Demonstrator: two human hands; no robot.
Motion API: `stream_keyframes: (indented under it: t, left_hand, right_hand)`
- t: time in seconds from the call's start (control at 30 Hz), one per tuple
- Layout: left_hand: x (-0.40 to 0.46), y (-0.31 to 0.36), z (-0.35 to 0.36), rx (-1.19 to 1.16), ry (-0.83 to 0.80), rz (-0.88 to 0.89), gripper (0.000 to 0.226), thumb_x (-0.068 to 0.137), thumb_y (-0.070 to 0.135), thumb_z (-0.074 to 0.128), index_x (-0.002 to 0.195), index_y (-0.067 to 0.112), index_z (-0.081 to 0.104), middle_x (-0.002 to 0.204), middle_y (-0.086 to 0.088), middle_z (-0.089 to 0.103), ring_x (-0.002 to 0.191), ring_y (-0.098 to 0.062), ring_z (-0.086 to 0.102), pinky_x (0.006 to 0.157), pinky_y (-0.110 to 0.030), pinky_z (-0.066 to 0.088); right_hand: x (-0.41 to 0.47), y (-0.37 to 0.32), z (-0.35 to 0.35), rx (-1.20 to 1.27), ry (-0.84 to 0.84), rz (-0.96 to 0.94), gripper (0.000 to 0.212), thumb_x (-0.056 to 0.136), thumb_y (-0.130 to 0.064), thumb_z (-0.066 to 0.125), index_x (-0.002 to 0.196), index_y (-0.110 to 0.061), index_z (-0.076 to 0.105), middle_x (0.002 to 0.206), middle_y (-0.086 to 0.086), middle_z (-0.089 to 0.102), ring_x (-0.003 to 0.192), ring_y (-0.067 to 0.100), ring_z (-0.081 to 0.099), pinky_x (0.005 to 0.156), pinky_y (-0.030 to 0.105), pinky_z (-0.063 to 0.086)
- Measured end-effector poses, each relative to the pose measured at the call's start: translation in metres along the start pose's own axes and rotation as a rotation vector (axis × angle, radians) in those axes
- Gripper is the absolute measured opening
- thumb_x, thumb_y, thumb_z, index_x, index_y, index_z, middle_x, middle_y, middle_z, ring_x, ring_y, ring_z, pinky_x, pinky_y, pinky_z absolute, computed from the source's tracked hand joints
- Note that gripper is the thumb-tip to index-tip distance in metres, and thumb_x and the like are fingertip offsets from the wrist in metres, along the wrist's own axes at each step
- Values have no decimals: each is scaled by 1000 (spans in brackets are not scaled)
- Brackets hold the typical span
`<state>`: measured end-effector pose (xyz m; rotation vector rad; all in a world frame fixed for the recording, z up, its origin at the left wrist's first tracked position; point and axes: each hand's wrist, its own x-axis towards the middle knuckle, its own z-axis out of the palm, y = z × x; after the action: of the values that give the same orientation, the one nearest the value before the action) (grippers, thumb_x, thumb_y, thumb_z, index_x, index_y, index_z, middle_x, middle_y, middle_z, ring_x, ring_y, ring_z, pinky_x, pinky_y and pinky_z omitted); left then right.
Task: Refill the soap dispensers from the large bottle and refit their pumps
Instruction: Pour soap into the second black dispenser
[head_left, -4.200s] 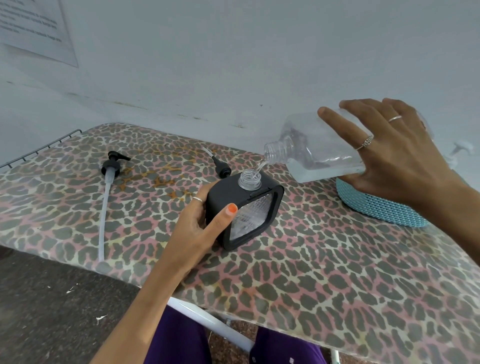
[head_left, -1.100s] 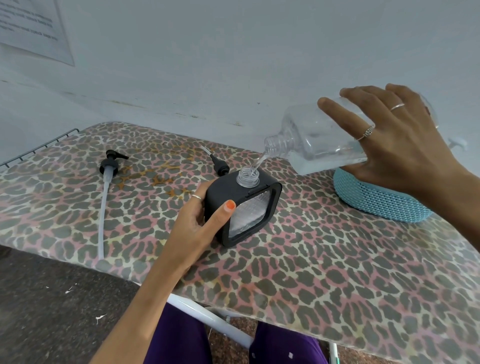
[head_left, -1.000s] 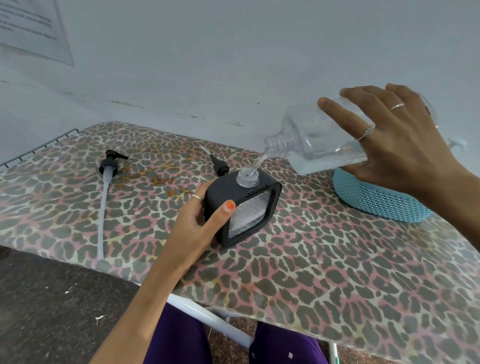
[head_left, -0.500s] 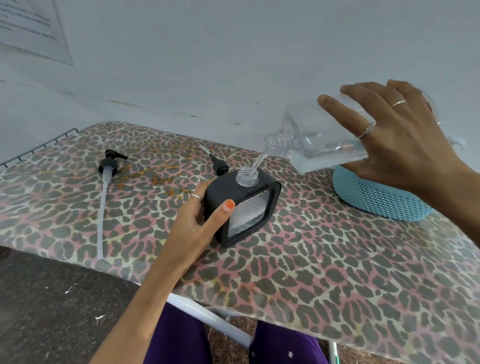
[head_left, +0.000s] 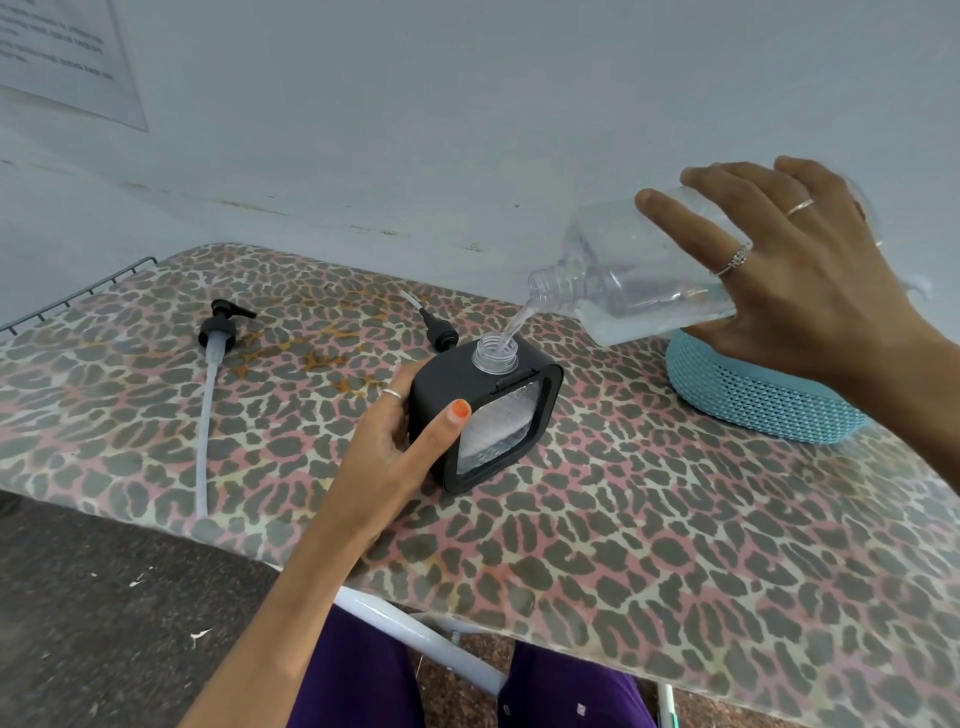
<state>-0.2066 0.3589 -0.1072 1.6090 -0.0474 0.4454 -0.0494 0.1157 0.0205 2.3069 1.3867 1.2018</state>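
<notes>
**Clear soap runs from the tilted bottle into the black dispenser**

Leopard-print cloth covers the counter (head_left: 649, 545), which stands against a pale wall. Near its middle sits the black dispenser (head_left: 485, 413), square with a clear window and an open threaded neck on top. The left hand (head_left: 395, 447) grips its left side, thumb curled across the front edge and fingers round the back. Above and to the right, the right hand (head_left: 789, 270) holds the large clear bottle (head_left: 634, 275) tipped mouth-down, fingers spread over its upper face and thumb hidden beneath. A thin stream (head_left: 511, 327) falls from the bottle's mouth into the dispenser's neck.

Just behind the dispenser lies a small black pump (head_left: 439, 332), its tube pointing toward the wall. Well to the left lies a second black pump (head_left: 221, 325) with a long pale tube (head_left: 205, 421) reaching toward the near edge. A teal woven basket (head_left: 753, 405) sits at the right, partly hidden by the right wrist and the bottle. A printed sheet (head_left: 62, 57) hangs on the wall at upper left.
</notes>
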Motion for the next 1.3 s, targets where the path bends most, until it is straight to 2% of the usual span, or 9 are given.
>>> stream_keyframes:
  t: [0.2, 0.47, 0.6, 0.83, 1.3]
  left_hand:
    - [0, 0, 0, -7, -5, 0, 42, 80, 48, 57, 120, 33, 54, 113, 15, 68, 108, -6, 64, 88, -23, 53]
    - [0, 0, 0, -7, 2, -11, 43, 79, 50, 58, 119, 34, 55, 113, 14, 68, 108, -8, 65, 89, -29, 54]
    - [0, 0, 0, -3, 4, -15, 44, 79, 50, 58, 119, 34, 55, 114, 14, 68, 109, -8, 64, 89, -32, 54]
    - [-1, 1, 0, -9, 1, -8, 44, 79, 49, 57, 119, 31, 54, 111, 16, 69, 104, -4, 65, 81, -20, 53]
    - [0, 2, 1, -24, 3, -9, 42, 79, 48, 57, 118, 33, 55, 110, 16, 69, 104, -5, 65, 82, -21, 54]
  right_hand:
    - [0, 0, 0, -5, -6, -2, 98, 64, -21, 83, 147, -17, 31, 135, 27, 47, 121, 44, 46, 96, 61, 34]
    - [2, 2, -2, -11, -11, 3, 99, 64, -25, 85, 147, -17, 31, 135, 27, 46, 121, 45, 47, 97, 62, 34]
    - [3, 2, -3, -9, 0, -4, 92, 68, -26, 81, 146, -16, 32, 135, 28, 47, 121, 45, 47, 97, 62, 33]
    - [4, 3, -4, 11, 8, -9, 81, 76, -29, 72, 146, -16, 33, 135, 28, 47, 121, 46, 47, 98, 62, 32]
    - [6, 3, -3, -29, 35, -26, 88, 70, -23, 79, 146, -16, 34, 134, 28, 48, 121, 44, 47, 97, 62, 33]
